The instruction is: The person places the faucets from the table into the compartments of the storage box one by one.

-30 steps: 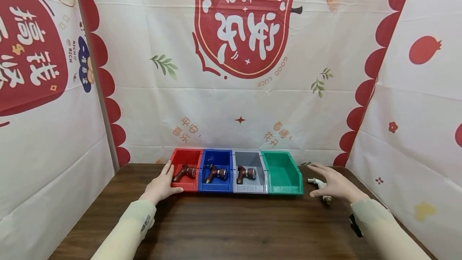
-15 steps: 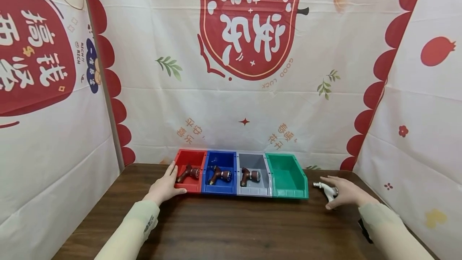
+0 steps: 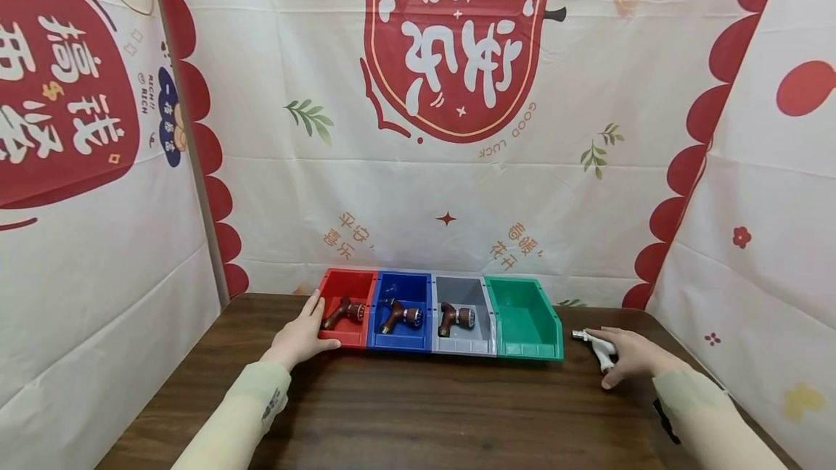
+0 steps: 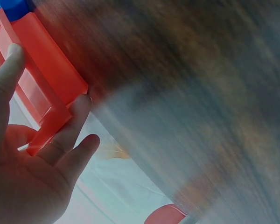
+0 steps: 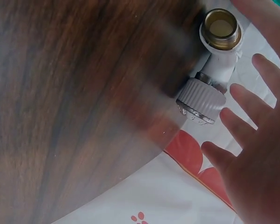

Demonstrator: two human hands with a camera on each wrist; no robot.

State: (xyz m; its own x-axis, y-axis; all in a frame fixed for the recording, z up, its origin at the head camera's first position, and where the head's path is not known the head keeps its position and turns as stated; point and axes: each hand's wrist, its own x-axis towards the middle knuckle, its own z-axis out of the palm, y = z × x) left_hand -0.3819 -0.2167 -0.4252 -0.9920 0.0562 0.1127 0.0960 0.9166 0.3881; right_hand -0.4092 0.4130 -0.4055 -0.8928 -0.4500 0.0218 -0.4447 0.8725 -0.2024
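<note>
My left hand (image 3: 297,339) rests at the near left corner of the red bin (image 3: 339,275). In the left wrist view, its thumb lies on the bin's front face and its other fingers spread along the side. To the right of the bins, my right hand (image 3: 630,354) reaches over a white tap (image 3: 601,348). In the right wrist view, the tap shows a threaded brass opening and a ribbed grey-white knob, with my spread, extended fingers beside it. Brown taps lie in the red bin, the blue bin (image 3: 405,283) and the grey bin (image 3: 457,287), one in each.
A green bin (image 3: 522,303) with nothing in it ends the row on the right. The bins stand along the back of the dark wooden table (image 3: 418,412). Printed white cloth (image 3: 261,201) hangs behind and at both sides. A black object (image 3: 666,419) lies beside my right forearm.
My right hand has come down over the white tap, and the tap's near end has turned towards me. The head view has shifted slightly. My left hand stays at the red bin.
</note>
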